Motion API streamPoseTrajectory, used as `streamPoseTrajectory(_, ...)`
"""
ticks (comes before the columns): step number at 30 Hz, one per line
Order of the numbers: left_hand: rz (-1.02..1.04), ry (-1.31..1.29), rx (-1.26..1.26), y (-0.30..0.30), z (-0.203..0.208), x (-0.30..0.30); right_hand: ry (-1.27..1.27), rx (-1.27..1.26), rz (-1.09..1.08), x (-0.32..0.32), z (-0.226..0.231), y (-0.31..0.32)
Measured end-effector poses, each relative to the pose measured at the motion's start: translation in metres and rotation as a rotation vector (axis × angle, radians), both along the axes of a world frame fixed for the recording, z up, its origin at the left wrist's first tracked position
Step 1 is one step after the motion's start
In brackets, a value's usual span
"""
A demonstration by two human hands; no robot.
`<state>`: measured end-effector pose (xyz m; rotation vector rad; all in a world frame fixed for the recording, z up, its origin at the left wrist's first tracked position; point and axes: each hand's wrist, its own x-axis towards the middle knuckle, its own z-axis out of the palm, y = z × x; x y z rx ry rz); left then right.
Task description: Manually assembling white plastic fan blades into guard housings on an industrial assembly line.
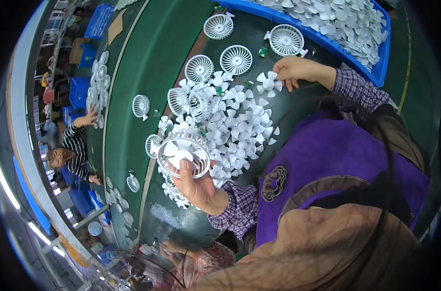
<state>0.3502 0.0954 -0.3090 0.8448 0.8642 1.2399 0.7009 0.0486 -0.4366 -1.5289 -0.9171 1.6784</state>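
Note:
My left hand (198,190) grips a white round fan housing (207,170) with a slatted rim, lifted above the pile. A white fan blade sits inside the housing, and my thumb presses on its hub. Over to the right, my right hand (297,72) pinches a second white fan blade (268,84) by one vane, just above the green work surface. Between my hands spreads a heap of loose white fan blades (240,123). Several more slatted housings lie at the heap's far side, among them one housing (236,59) lying hub up. Small green circuit boards (263,52) lie among them.
A blue bin (386,46) full of white blades stands at the far right. A green conveyor belt (157,53) runs past the far side, carrying a few housings (141,105). Across it, a person in striped sleeves (75,145) reaches toward white round parts (98,82). Another person (206,259) works at lower left.

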Motion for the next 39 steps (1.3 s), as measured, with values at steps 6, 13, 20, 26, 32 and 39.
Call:
streamPoseTrajectory(6, 0.042, 0.071, -0.002, -0.009, -0.005, -0.002, -1.061, 0.67, 0.042, -0.032, 0.026, -0.016)
streamPoseTrajectory(13, -0.02, -0.066, 0.012, -0.005, -0.039, 0.005, -1.307, 0.656, 0.327, -0.054, 0.007, 0.002)
streamPoseTrajectory(20, -0.138, -0.089, 0.045, -0.014, -0.023, 0.007, -1.098, 1.007, 0.134, -0.069, 0.052, 0.02)
streamPoseTrajectory(26, -0.085, -0.119, -0.043, -0.007, -0.03, 0.002, -1.085, 1.02, 0.179, -0.079, 0.07, 0.025)
streamPoseTrajectory(32, -0.089, 0.039, 0.131, 0.016, -0.001, -0.046, -1.175, 0.803, 0.293, -0.057, 0.016, 0.015)
streamPoseTrajectory(39, -0.315, -0.179, 0.105, 0.039, 0.017, -0.072, -0.82, 0.977, 0.144, -0.065, 0.05, 0.019)
